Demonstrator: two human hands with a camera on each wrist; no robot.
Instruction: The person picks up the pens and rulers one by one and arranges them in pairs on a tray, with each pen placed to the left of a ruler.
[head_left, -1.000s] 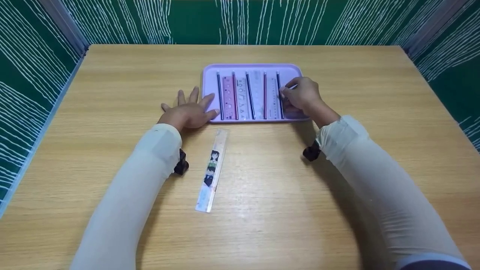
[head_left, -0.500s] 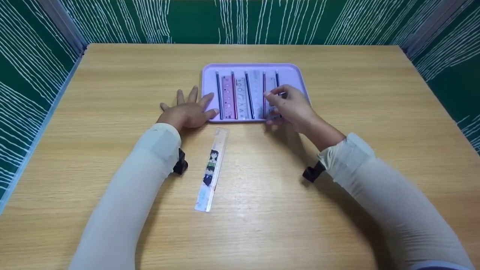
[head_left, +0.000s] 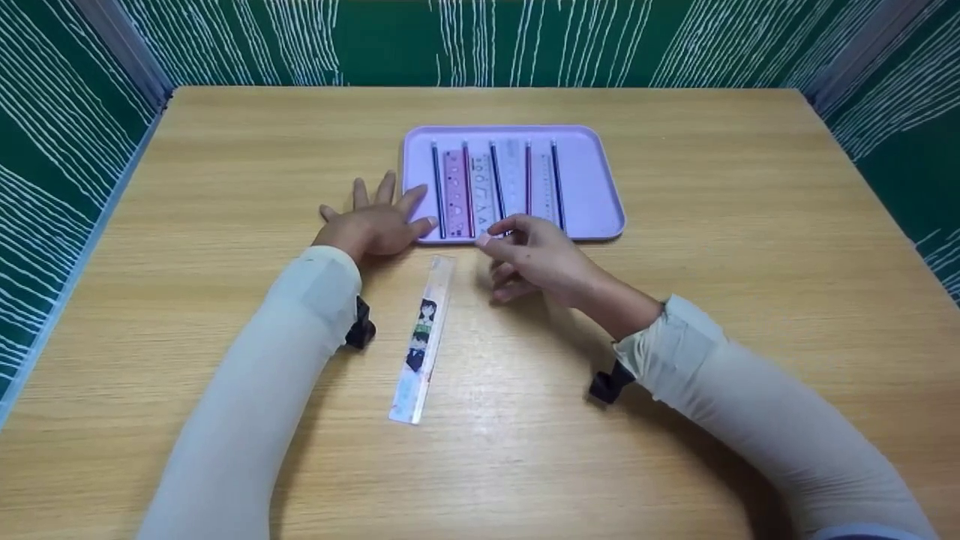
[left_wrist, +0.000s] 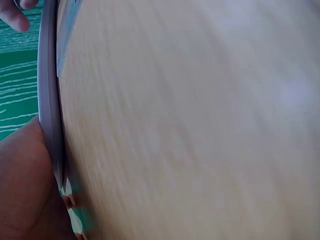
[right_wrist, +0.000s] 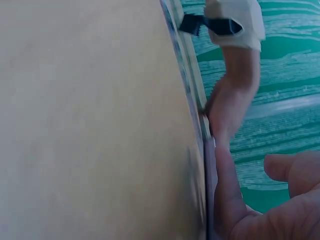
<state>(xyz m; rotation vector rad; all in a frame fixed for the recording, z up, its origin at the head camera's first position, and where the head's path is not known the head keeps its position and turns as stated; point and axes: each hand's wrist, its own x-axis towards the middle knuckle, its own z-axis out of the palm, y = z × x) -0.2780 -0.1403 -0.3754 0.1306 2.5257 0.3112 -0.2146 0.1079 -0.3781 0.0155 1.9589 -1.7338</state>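
My left hand (head_left: 379, 227) lies with fingers spread at the left end of a lilac tray (head_left: 594, 187), its thumb and forefinger over the rim. Pencils (head_left: 438, 191) and flat rulers alternate in a row on the tray, among them a pink stencil ruler (head_left: 454, 195) and clear ones. My right hand (head_left: 544, 259) hovers over the tray's front edge, fingers loosely bent and holding nothing. Left of it on the table lies a clear ruler (head_left: 422, 341) with cartoon figures. In the right wrist view, the right hand (right_wrist: 280, 210) shows its thumb apart from the fingers.
The wooden table (head_left: 225, 165) reaches back to a green wall (head_left: 386, 45) with white streaks. Black wrist cameras hang under both sleeves, the left one (head_left: 361, 324) close to the loose ruler. The tray's right end shows bare plastic.
My right hand has left the tray's right side and moved left and toward me, uncovering the rightmost pencil. The left hand and the loose ruler have stayed put.
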